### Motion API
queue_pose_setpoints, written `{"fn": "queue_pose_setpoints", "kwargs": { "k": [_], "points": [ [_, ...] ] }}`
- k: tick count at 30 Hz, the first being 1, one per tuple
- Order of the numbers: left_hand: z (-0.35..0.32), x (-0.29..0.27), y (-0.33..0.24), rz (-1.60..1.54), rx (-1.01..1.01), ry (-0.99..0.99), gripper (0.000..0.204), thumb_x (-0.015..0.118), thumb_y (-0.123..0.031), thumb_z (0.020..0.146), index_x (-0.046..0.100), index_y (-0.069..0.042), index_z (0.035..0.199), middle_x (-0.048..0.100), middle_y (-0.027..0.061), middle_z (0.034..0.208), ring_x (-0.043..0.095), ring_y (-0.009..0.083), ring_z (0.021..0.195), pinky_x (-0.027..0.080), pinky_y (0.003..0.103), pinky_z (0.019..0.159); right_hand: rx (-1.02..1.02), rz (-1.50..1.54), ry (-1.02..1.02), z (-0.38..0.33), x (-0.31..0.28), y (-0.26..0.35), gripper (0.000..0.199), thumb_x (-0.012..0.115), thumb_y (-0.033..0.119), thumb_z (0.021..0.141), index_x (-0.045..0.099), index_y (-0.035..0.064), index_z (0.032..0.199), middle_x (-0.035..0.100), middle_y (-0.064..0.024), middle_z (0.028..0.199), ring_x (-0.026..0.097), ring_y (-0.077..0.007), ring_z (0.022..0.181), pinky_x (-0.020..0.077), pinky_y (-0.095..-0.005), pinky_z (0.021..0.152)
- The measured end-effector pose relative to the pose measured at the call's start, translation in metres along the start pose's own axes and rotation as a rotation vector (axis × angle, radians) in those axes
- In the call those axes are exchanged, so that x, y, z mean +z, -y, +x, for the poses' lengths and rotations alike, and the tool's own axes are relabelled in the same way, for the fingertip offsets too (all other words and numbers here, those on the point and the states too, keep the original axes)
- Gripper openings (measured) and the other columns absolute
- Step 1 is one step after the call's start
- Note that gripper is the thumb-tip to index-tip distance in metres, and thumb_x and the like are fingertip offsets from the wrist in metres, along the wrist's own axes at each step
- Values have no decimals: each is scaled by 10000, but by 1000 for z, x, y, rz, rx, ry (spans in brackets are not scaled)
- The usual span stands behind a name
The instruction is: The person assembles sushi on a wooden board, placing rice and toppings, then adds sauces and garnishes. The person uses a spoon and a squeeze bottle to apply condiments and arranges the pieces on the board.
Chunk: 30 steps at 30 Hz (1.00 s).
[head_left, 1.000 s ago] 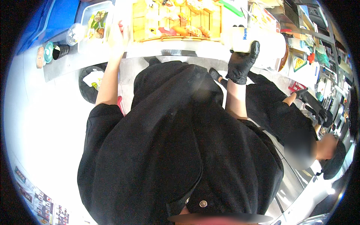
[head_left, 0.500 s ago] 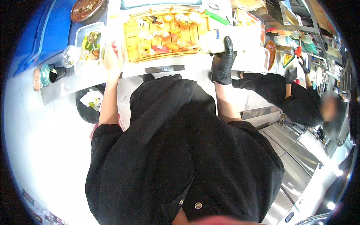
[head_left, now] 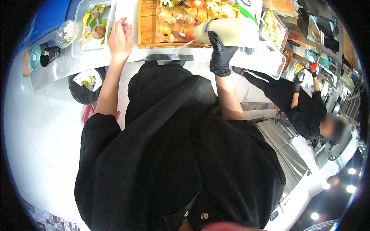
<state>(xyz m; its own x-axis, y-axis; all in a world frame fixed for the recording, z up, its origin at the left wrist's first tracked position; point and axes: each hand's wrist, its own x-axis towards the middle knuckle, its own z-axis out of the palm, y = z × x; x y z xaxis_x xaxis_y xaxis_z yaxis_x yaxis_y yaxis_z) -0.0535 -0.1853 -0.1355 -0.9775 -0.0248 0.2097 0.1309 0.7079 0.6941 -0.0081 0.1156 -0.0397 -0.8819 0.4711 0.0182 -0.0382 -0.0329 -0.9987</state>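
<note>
The black-gloved right hand (head_left: 222, 57) is grasping a pale squeeze bottle (head_left: 235, 32) around its body, holding it sideways — presumably so the contents are gathering toward the nozzle (head_left: 187, 45), which is pointing across the near rim of the wooden tray (head_left: 147, 23). The bare left hand (head_left: 121, 41), loosely curled and seemingly empty, is lying between tray and clear container (head_left: 80, 46) — probably leaving the sushi (head_left: 167, 17) uncovered.

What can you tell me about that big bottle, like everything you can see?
The bottle is fat, cream-coloured and plastic-looking, with blue writing near its left end. It's tipped sideways, its thin nozzle pointing left and toward the person. The black-gloved right hand holds it, and it hides part of the wooden tray. I can't tell how full it is.
</note>
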Motion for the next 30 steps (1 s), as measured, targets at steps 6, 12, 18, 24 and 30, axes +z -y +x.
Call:
{"fn": "queue_pose_setpoints", "kwargs": {
  "k": [6, 12, 18, 24, 30],
  "points": [
    [1, 1, 1, -17, 24, -9, 325, 552, -257, 1002, 569, -69, 1266, 622, 94, 1008, 639, 268, 867, 504, 416, 801, -117, -126, 16, 8, 5, -5, 492, 920, 88, 698, 639, -38, 1082, 703, -112, 997, 677, -184, 872, 569, -331, 796],
    [0, 1, 2, -13, 19, 2, 321, 561, -248, 997, 572, -70, 1265, 623, 92, 1011, 639, 260, 859, 503, 410, 795, -3, -122, 77, 11, 5, 3, 557, 829, -91, 734, 573, -19, 1224, 661, -87, 1094, 653, -167, 975, 571, -315, 855],
    [0, 2, 1, 19, 17, -9, 325, 524, -255, 1018, 570, -65, 1277, 629, 86, 1029, 637, 235, 842, 504, 388, 796, 13, -105, 5, 1, 4, 14, 494, 906, 54, 707, 642, -39, 1114, 704, -109, 1021, 676, -179, 916, 567, -327, 817],
    [0, 1, 0, 14, 17, 0, 331, 564, -259, 998, 573, -72, 1272, 618, 85, 1014, 640, 252, 856, 506, 401, 796, -10, -119, 70, 14, 4, 11, 535, 862, -30, 721, 600, -26, 1187, 677, -100, 1080, 668, -173, 956, 569, -309, 838],
    [-1, 2, -1, 3, 2, -8, 331, 562, -262, 999, 576, -69, 1267, 617, 80, 1014, 636, 242, 852, 505, 393, 798, 34, -77, -5, 5, -9, 18, 543, 922, 62, 685, 628, -40, 1131, 698, -118, 1024, 681, -181, 904, 573, -327, 820]
  ]
}}
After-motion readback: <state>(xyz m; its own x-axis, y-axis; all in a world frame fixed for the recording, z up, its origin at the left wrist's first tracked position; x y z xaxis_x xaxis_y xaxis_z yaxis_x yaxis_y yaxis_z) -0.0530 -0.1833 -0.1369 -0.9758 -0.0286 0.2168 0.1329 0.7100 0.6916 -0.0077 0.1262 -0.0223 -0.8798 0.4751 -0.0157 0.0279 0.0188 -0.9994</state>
